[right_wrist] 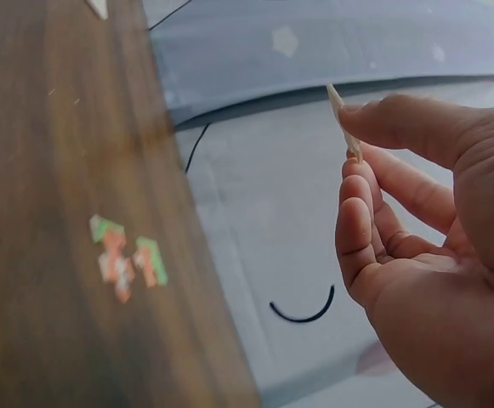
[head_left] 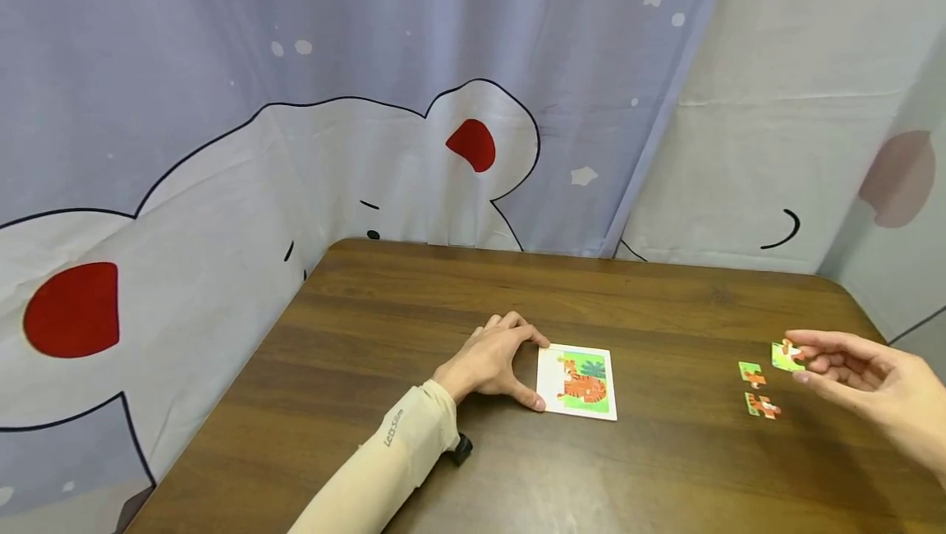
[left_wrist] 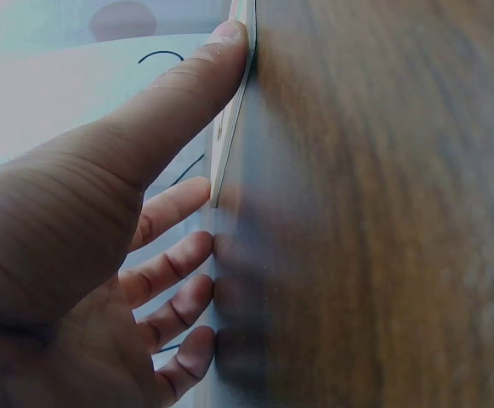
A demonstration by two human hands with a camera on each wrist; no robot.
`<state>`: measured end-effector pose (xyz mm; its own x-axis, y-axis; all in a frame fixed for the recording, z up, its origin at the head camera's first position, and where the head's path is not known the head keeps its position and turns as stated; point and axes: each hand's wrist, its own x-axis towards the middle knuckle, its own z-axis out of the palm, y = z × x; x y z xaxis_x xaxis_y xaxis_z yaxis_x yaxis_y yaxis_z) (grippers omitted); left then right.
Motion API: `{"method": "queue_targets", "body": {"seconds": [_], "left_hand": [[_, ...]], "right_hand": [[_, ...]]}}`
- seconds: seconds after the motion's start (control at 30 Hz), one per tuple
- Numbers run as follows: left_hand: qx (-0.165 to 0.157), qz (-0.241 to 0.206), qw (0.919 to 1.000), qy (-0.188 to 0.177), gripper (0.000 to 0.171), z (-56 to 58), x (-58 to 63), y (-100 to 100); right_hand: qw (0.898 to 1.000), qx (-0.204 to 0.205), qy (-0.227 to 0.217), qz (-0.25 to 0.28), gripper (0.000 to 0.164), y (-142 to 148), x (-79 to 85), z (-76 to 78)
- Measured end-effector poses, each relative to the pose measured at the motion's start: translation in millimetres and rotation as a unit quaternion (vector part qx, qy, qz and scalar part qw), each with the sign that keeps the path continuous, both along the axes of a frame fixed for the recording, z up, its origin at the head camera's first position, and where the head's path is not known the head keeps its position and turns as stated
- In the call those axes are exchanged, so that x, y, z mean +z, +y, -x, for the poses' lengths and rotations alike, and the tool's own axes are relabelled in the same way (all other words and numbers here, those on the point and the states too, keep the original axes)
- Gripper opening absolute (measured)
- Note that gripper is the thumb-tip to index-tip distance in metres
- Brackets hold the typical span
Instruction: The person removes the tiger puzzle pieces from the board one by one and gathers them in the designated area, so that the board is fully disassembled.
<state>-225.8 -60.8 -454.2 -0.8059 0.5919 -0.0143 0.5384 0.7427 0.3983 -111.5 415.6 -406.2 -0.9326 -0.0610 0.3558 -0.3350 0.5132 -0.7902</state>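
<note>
A square puzzle board [head_left: 584, 416] with a white border and a tiger picture lies flat on the table; a strip at its left side is plain white. My left hand [head_left: 489, 360] holds the board by its left side, thumb at the near corner and index finger at the far corner. The left wrist view shows the board edge-on, the other fingertips resting on the table. Above the table at the right, my right hand [head_left: 861, 370] pinches a green, orange and white puzzle piece [head_left: 787, 356] between thumb and fingers. In the right wrist view this piece [right_wrist: 343, 123] appears edge-on.
Two loose puzzle pieces, an upper one [head_left: 752, 374] and a lower one [head_left: 762, 406], lie on the brown wooden table [head_left: 443, 279] left of my right hand. A printed curtain [head_left: 355, 156] hangs along the table's far and left edges.
</note>
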Motion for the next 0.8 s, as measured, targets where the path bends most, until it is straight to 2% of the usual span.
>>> {"method": "queue_targets", "body": {"seconds": [0.23, 0.33, 0.53, 0.63, 0.67, 0.8], "left_hand": [[0.003, -0.002, 1.0, 0.003, 0.093, 0.4, -0.2, -1], [0.001, -0.001, 1.0, 0.002, 0.093, 0.2, 0.1, 0], [-0.001, -0.001, 1.0, -0.004, 0.093, -0.3, 0.5, 1], [0.001, 0.0, 1.0, -0.004, 0.093, -0.4, 0.8, 1], [0.002, 0.0, 1.0, -0.003, 0.093, -0.4, 0.8, 1], [0.002, -0.001, 1.0, -0.001, 0.093, -0.2, 1.1, 0]], "right_hand": [[0.999, 0.009, -0.03, -0.02, 0.05, 9, -26.2, -14.6], [0.997, 0.036, -0.06, -0.031, 0.047, 12, -37.6, -20.1], [0.989, 0.064, -0.125, -0.047, 0.043, 18, -57.1, -25.9], [0.987, 0.081, -0.13, -0.043, 0.043, 25, -68.1, -24.8], [0.986, 0.102, -0.124, -0.042, 0.044, 28, -72.5, -23.4], [0.985, 0.13, -0.102, -0.045, 0.043, 30, -82.4, -23.6]]}}
